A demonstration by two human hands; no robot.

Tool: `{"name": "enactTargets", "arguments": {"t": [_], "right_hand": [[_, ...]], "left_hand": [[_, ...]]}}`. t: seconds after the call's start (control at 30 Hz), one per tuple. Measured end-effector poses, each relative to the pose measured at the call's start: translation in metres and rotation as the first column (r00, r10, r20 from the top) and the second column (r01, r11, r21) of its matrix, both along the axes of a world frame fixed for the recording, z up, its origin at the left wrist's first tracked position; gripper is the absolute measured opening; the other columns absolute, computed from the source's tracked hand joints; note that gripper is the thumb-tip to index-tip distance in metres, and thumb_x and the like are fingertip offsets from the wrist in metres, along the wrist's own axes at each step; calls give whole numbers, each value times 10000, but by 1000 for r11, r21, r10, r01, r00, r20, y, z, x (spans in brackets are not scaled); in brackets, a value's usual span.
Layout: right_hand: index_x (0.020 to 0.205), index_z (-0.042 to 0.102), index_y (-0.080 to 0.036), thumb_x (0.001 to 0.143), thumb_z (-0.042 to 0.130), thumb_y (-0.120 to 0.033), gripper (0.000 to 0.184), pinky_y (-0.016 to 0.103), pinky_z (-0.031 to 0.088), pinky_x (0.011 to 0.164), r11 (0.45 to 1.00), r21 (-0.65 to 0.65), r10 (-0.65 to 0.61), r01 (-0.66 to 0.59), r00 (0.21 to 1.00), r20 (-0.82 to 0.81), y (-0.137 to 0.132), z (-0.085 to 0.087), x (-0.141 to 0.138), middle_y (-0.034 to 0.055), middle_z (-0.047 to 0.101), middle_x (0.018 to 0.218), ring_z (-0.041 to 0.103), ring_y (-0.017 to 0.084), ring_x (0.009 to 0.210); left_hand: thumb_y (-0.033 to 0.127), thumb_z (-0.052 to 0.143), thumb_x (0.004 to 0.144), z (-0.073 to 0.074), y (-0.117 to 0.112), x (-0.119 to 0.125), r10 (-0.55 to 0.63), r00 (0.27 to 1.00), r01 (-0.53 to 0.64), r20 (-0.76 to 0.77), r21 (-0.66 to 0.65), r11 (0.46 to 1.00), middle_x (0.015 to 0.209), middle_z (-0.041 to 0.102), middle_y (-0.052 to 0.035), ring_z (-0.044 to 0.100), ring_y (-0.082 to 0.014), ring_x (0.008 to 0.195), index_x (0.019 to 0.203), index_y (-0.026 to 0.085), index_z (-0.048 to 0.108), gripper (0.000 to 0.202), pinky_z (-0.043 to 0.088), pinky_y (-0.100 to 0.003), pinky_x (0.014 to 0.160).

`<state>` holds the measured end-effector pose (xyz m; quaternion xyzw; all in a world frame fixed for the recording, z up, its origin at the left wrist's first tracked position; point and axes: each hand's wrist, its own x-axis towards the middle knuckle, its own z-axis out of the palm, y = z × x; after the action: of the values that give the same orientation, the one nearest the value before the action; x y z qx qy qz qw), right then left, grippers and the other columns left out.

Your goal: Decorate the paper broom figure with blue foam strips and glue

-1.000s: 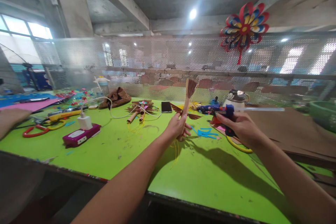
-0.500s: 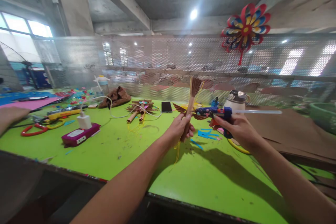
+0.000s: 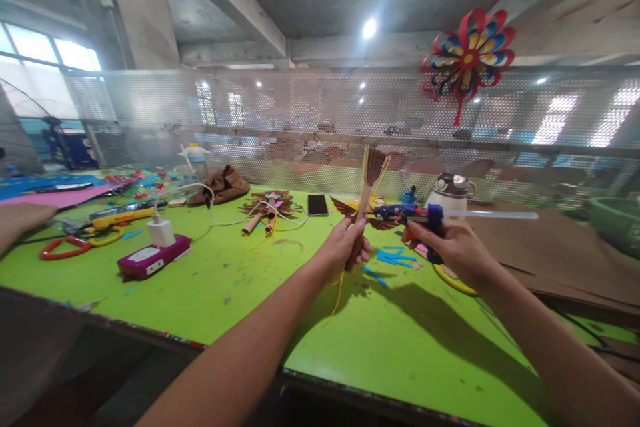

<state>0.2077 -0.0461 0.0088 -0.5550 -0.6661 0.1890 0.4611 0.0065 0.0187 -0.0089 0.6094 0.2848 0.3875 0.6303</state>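
Observation:
My left hand (image 3: pixel 347 245) is closed around the stem of a brown folded-paper craft piece (image 3: pixel 366 197), held upright above the green table. Its pleated fan top points up, and yellow string hangs below my fingers. In my right hand (image 3: pixel 450 243) is a blue hot glue gun (image 3: pixel 423 213) with a long clear glue stick sticking out of its back. The gun's front end is at the craft piece; whether it touches is hard to tell. Pleated brown wings (image 3: pixel 345 207) show behind the stem. Blue paper strips (image 3: pixel 395 257) lie on the table below.
A purple power strip (image 3: pixel 153 259) with a white charger, red-handled scissors (image 3: pixel 65 248) and a yellow tool (image 3: pixel 123 215) lie at left. Farther back are brown paper crafts (image 3: pixel 270 207), a phone (image 3: pixel 317 205) and a cup (image 3: pixel 450 193). Brown cardboard (image 3: pixel 560 247) lies right. Another person's arm (image 3: pixel 23 219) rests far left.
Both hands hold nearly the same position, with the same grips. The yellow string below my left hand has swung slightly to the left.

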Motion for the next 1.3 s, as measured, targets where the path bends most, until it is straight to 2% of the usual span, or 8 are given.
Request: {"name": "enactTargets", "arguments": {"t": [0.3, 0.57, 0.7, 0.9, 1.07, 1.3], "right_hand": [[717, 694, -161, 772, 544, -519, 392, 273, 465, 527, 1000, 13, -28, 27, 1000, 9, 1, 0, 0, 76, 685, 689, 606, 191, 628], [648, 658, -162, 790, 507, -514, 408, 262, 416, 490, 995, 73, -70, 61, 990, 121, -4, 5, -6, 39, 608, 575, 524, 147, 530], [662, 660, -149, 786, 507, -508, 410, 258, 407, 481, 993, 95, -85, 71, 986, 146, -3, 4, -5, 37, 590, 563, 508, 143, 523], [662, 656, -139, 781, 500, -528, 435, 260, 393, 469, 992, 79, -107, 95, 982, 158, -2, 1, -3, 36, 578, 551, 492, 143, 506], [629, 643, -150, 789, 497, -516, 426, 261, 392, 495, 989, 115, -113, 90, 972, 206, -2, 2, -2, 30, 586, 551, 497, 146, 523], [610, 633, -138, 779, 503, -522, 439, 266, 380, 501, 990, 109, -111, 93, 978, 176, -1, 0, -2, 33, 575, 547, 482, 142, 521]], "left_hand": [[417, 447, 851, 1, -1, 0, -3, 1000, 3, 17, 0, 1000, 563, 556, 43, 501, -66, 403, 921, 203, 392, 231, 298, -143, 362], [426, 462, 843, 1, -1, 1, 6, 1000, -6, -2, 8, 1000, 569, 566, 36, 510, -75, 408, 978, 202, 399, 269, 287, -151, 352], [420, 461, 847, 1, -2, 2, 19, 1000, -19, 0, 11, 1000, 554, 560, 42, 498, -66, 395, 988, 201, 403, 267, 306, -153, 371], [479, 455, 830, 1, -2, 1, 25, 999, -25, -35, 19, 1000, 589, 563, 41, 496, -71, 394, 1016, 209, 409, 331, 228, -157, 312], [512, 453, 819, 0, -1, 0, 18, 999, -17, -43, 16, 1000, 591, 566, 42, 486, -66, 389, 1010, 210, 408, 360, 216, -156, 311], [483, 464, 825, -1, 0, 1, 23, 999, -22, -40, 21, 1000, 595, 574, 33, 497, -69, 398, 1029, 209, 412, 346, 228, -154, 311]]}}
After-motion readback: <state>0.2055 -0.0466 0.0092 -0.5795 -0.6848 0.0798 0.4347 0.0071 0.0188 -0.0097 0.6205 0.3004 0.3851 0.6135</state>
